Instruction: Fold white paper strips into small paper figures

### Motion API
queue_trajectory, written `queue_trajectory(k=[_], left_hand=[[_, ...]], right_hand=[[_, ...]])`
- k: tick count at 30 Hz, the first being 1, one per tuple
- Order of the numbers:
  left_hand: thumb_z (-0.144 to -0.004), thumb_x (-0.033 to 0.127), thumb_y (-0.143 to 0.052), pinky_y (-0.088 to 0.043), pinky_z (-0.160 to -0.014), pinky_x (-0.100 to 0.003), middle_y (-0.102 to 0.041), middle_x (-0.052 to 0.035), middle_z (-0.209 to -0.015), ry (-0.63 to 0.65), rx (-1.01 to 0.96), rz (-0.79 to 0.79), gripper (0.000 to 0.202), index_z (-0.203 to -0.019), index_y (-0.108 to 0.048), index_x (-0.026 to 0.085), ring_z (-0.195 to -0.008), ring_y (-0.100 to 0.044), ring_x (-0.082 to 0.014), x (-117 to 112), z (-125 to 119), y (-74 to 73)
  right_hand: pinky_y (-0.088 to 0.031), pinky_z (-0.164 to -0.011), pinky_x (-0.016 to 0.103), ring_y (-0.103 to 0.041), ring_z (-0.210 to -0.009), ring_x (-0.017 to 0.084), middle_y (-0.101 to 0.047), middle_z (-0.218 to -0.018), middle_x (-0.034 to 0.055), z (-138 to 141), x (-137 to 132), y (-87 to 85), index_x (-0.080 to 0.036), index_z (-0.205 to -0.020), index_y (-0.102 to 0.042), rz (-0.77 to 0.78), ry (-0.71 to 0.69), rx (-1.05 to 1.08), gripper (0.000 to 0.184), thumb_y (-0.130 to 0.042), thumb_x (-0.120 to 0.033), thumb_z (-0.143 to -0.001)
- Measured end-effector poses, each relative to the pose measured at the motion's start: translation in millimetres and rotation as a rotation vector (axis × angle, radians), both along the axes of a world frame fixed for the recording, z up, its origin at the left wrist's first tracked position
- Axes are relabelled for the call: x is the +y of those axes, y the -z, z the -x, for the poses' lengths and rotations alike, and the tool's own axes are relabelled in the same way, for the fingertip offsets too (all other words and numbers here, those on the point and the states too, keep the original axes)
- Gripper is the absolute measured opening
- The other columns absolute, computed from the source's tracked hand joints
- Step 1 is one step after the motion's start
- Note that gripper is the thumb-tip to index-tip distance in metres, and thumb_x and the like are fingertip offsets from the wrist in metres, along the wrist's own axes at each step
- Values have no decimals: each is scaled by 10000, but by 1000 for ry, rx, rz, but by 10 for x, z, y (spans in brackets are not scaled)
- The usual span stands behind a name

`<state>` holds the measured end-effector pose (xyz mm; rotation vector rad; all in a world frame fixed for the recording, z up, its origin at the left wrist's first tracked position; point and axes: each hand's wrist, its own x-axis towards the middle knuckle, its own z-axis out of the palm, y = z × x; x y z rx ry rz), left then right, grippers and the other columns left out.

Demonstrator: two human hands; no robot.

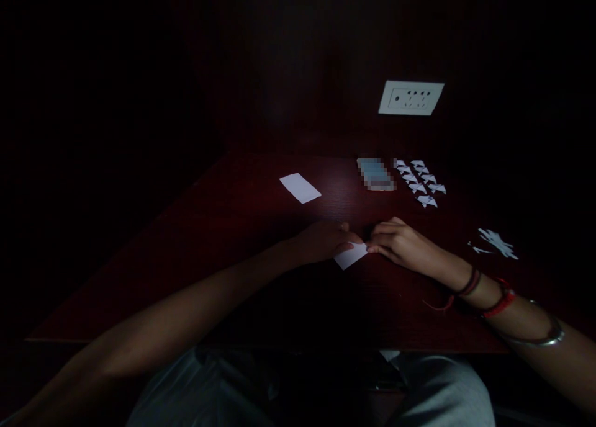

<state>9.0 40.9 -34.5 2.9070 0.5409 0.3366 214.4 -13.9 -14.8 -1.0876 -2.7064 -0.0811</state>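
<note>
Dim light leaves most of the room black. Only a dark red-brown wooden table [242, 272] and the dark wall behind it can be made out. On that wall, up to the right, sits a white wall socket plate [411, 98].

Near the table's front edge, at the middle, lies a small white paper slip [351, 256], turned at a slant. The left hand [326, 241] comes in from the left and lies over the slip's upper left edge with its fingers bent down onto it. The right hand [400, 244] reaches from the right, and its curled fingertips touch the slip's right corner. The two hands almost meet above the slip. In this gloom I cannot tell whether either hand pinches the slip or only presses it to the wood.

On the right wrist are dark cords [470, 282], a red thread band [501, 300] and, further up the forearm, a silver metal bangle [544, 338].

Beyond the hands, well apart to the left, lies a white rectangular paper sheet [300, 187], flat on the table. Straight behind the hands is a blurred pale-blue block [375, 174]. Just beside it, to the right, folded white paper pieces [419, 182] lie in two short rows. Off to the right of the right hand is a loose heap of white paper scraps [498, 242]. None of these lies between the hands and the slip. Below the table edge show the person's grey trousers [209, 390].
</note>
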Motion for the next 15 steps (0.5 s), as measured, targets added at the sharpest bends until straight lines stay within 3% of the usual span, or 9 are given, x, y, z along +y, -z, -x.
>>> queue_trajectory(k=[15], left_hand=[[-864, 315, -333, -354, -720, -222, -521, -9, -870, -23, -1, -13, 244, -962, -536, 223, -810, -495, -125, -28, 9, -19]], right_hand=[[-315, -728, 290, -524, -712, 123, -582, -732, 24, -174, 9, -176, -175, -785, -624, 169, -120, -41, 211, -431, -255, -813]])
